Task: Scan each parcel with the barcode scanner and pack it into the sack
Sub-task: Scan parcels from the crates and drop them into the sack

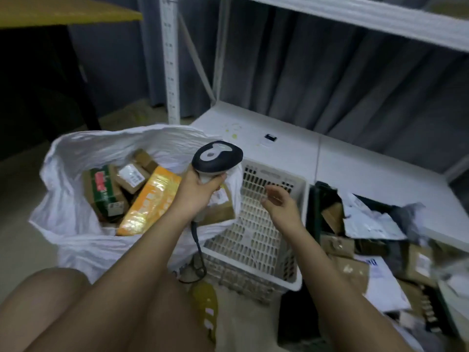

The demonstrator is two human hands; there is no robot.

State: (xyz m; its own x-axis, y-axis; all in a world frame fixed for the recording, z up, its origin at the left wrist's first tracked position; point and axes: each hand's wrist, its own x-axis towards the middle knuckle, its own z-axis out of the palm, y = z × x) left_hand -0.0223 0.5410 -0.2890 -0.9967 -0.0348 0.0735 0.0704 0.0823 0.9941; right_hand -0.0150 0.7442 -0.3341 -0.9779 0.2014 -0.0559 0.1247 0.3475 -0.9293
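My left hand (196, 191) grips the handle of a black and white barcode scanner (217, 156), held above the right rim of the white sack (76, 224). The sack stands open on the floor at the left and holds several parcels, among them an orange packet (149, 203), a green and brown box (102, 190) and a brown box (219, 212) under the scanner. My right hand (280, 203) hovers over a white plastic basket (256, 240), fingers loosely curled, holding nothing. To the right, a pile of brown boxes and white mailers (368, 240) fills a dark crate.
A white low shelf board (291, 148) runs behind the basket, with a metal rack upright (171, 59) and grey curtain beyond. The scanner's coiled cable (198, 250) hangs down to the floor. A yellow bottle (205, 303) lies by my knees. A yellow-topped table (63, 11) stands far left.
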